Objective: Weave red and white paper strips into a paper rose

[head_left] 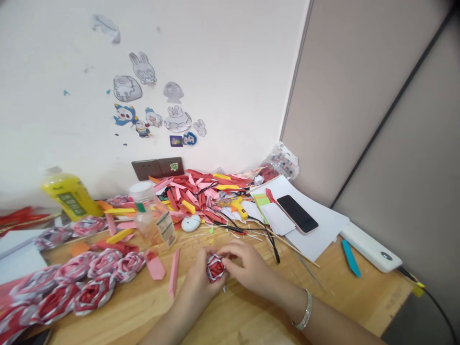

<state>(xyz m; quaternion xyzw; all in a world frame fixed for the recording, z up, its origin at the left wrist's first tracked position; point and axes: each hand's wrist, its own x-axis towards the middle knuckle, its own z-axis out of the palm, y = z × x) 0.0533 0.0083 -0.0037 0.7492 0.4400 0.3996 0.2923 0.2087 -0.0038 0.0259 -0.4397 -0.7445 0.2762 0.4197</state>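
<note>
Between my two hands, above the front of the wooden table, is a small red and white folded-paper rose [215,268]. My left hand [201,280] is closed around its left side and underside. On its right side, the fingers of my right hand [242,266] pinch the rose's edge. A thin pale tip sticks out just below the rose. Left of my hands lie a pink folded paper strip [174,273] and a wider pink paper piece [155,266]. Several finished-looking pink, red and white paper roses [94,293] sit in rows at the left.
A heap of red, pink and yellow paper strips [190,191] lies along the wall. Near it are a yellow glue gun [237,207], a clear jar [145,220], a yellow bottle [74,194] and a white earbud case [190,223]. A phone [297,214] rests on white paper; a white power strip [370,247] lies right.
</note>
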